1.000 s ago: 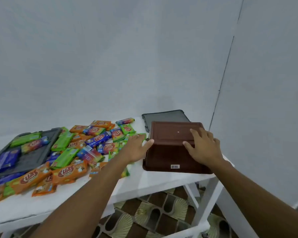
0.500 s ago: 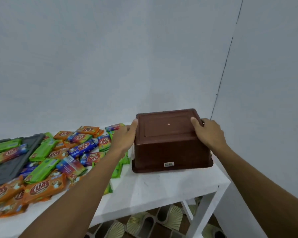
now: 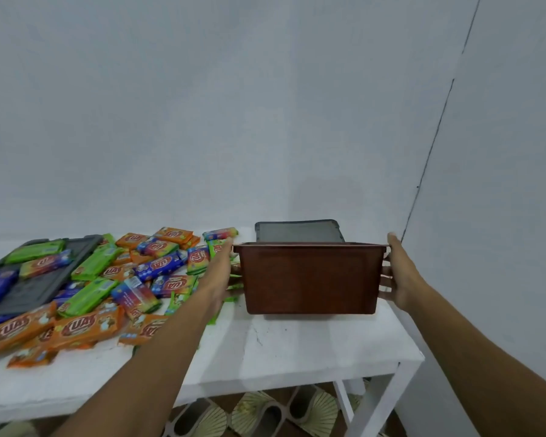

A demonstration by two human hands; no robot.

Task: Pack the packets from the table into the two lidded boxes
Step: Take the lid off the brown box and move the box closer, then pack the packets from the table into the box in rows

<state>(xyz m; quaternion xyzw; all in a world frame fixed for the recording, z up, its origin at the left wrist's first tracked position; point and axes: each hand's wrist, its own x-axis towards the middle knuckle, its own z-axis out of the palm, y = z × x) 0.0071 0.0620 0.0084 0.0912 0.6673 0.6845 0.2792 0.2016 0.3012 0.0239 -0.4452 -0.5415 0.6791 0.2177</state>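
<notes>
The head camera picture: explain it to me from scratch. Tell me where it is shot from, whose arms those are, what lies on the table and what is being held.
No machine here: a person wears a wide-angle camera on the head, so you look forward and down along their own bare arms. The left hand and the right hand grip the two ends of a brown box, open side up, at the right of a white table; whether it rests on the table or hangs just above it is unclear. Right behind it stands a dark grey box. To the left lies a loose heap of packets in orange, green and blue wrappers; a few lie on a grey lid. Patterned tiles show under the table.
</notes>
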